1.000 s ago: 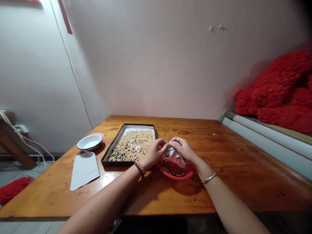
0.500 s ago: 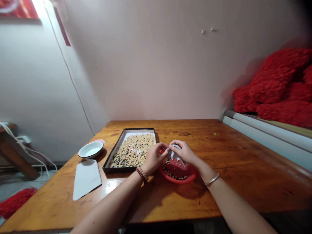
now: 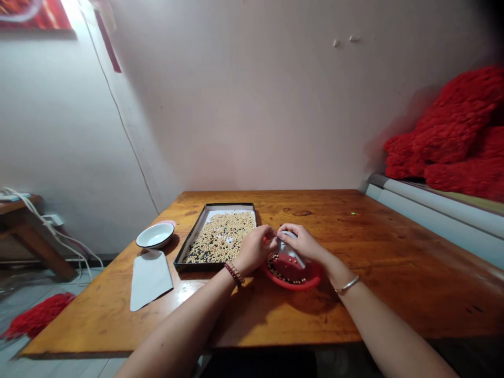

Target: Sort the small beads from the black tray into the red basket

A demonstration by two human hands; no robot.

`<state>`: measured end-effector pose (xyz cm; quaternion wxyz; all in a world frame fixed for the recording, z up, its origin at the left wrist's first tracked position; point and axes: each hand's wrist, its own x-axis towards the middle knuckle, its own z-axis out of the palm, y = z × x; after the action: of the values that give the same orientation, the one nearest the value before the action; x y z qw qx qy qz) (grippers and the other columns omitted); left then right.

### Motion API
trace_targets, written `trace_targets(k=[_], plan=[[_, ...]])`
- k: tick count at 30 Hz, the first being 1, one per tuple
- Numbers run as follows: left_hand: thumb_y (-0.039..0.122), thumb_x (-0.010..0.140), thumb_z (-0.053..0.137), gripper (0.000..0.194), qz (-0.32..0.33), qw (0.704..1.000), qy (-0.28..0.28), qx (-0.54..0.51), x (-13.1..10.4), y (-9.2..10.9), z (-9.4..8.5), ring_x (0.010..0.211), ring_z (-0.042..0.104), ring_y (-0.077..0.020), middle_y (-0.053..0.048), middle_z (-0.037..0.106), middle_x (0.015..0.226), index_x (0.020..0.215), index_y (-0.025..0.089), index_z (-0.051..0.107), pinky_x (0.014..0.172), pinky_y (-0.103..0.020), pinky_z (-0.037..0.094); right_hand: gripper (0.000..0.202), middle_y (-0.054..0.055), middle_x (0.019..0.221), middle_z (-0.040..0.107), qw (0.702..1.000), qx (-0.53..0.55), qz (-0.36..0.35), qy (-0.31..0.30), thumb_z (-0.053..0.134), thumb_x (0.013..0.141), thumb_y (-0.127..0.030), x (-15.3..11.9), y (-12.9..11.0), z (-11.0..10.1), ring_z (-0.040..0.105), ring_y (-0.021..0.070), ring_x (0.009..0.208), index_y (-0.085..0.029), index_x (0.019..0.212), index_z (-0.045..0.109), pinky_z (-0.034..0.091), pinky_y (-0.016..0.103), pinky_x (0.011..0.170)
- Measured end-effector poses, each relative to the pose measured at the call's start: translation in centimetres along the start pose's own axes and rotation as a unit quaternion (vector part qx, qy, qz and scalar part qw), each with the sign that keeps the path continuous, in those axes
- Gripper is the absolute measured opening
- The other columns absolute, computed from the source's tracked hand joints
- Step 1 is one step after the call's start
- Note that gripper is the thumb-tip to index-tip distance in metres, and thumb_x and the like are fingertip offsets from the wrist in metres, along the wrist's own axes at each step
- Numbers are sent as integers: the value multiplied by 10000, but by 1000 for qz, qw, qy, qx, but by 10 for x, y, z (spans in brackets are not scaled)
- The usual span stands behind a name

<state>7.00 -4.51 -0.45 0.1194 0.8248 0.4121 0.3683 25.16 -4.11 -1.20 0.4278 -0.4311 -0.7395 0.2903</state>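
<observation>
My right hand point(image 3: 302, 244) grips a thin white curved piece point(image 3: 296, 256), tilted over a red bowl point(image 3: 301, 286). Close against it, the fingertips of my left hand point(image 3: 252, 249) are pinched together near the white piece's upper end. Whatever they hold is too small or hidden to make out. Small round yellow and dark bean-like pieces point(image 3: 281, 275) lie along the inside of the bowl. Just left of my hands stands a shallow black-edged tray point(image 3: 190, 244), spread with many more bean-like pieces point(image 3: 220, 244), mostly yellow, with dark ones gathered toward the near left.
Left of the tray, a white enamel dish point(image 3: 155, 235) with a dark rim partly covers a pink item. A flat white sheet point(image 3: 150, 281) lies in front of it on the wooden table point(image 3: 394, 273). Red fluffy bundles point(image 3: 452, 136) are heaped at the right.
The whole view has shifted slightly, so things on the table appear a little further right and higher. Both hands stay together over the red bowl, and the right keeps hold of the white piece.
</observation>
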Motion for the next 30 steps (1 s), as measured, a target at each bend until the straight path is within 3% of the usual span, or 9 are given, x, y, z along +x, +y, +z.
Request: trace_targets(k=[8,18,30], plan=[[318,890,594,134,53,997,42,-21,0,4,-4,797,588,-143,-19,673,877,911,211,672,728,-257,443,241,44,785,639,997,41,0,59,594,777,-405,2,-3,-7,576,184,770,-171,777,651,448,306,740],[281,900,588,112,64,996,68,10,-1,4,-3,821,586,-151,-15,679,874,905,214,677,752,-262,438,366,34,749,606,998,46,23,23,519,841,-520,-1,-4,-2,539,155,690,-164,806,599,436,271,646],[322,924,551,164,51,994,92,29,-2,4,-3,845,587,-155,-29,675,889,920,211,671,800,-279,451,354,67,838,691,996,75,44,24,642,756,-479,0,-5,-5,607,191,765,-145,865,682,454,290,703]])
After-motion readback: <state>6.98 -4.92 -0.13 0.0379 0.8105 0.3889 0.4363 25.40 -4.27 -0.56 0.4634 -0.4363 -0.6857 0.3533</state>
